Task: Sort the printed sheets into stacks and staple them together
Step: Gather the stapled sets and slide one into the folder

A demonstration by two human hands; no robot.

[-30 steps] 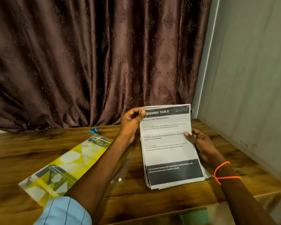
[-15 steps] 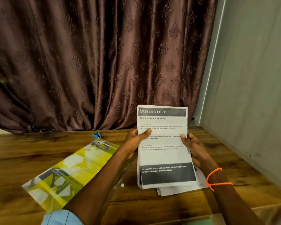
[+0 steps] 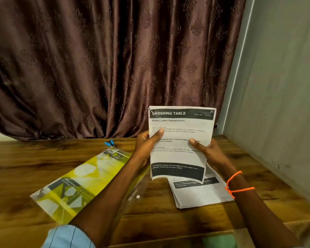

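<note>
I hold a bundle of printed sheets (image 3: pixel 179 154) upright above the wooden table; its top page is headed "DRESSING TABLE" with black bands at top and bottom. My left hand (image 3: pixel 148 143) grips its left edge, thumb on the front. My right hand (image 3: pixel 207 149) grips its right edge, thumb on the page. Under the bundle, a second stack of printed sheets (image 3: pixel 199 194) lies flat on the table (image 3: pixel 25 165). No stapler is recognisable in view.
A yellow and white plastic folder (image 3: pixel 73 185) lies at an angle on the table's left half, with a small blue clip (image 3: pixel 109 143) beyond its far end. A brown curtain hangs behind the table; a grey wall runs along its right side.
The held bundle has come up off the table and away from the lower stack, which now shows. My left hand slid from the top corner down to the left edge.
</note>
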